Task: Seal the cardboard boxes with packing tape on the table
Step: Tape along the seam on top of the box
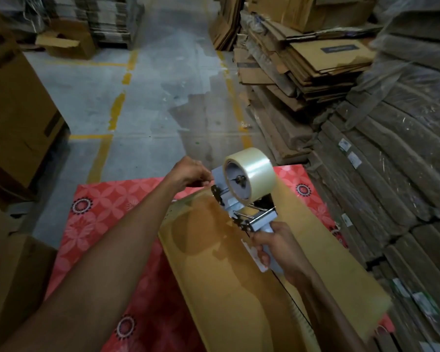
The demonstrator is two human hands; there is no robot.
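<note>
A brown cardboard box [214, 262] lies on the table with the red flowered cloth [104, 212], its closed flaps meeting in a dark seam near my right wrist. My right hand [277, 247] grips the grey handle of a tape dispenser [241, 199], held above the box's far end. A roll of clear packing tape [254, 171] sits on the dispenser. My left hand [191, 174] reaches to the dispenser's front and pinches something thin there, apparently the tape end.
Piles of flattened cardboard [302, 62] and wrapped bundles [404, 161] rise along the right. Large brown boxes [13, 110] stand at the left, and an open box [66, 44] sits far back. A concrete floor with yellow lines [117, 110] lies beyond the table.
</note>
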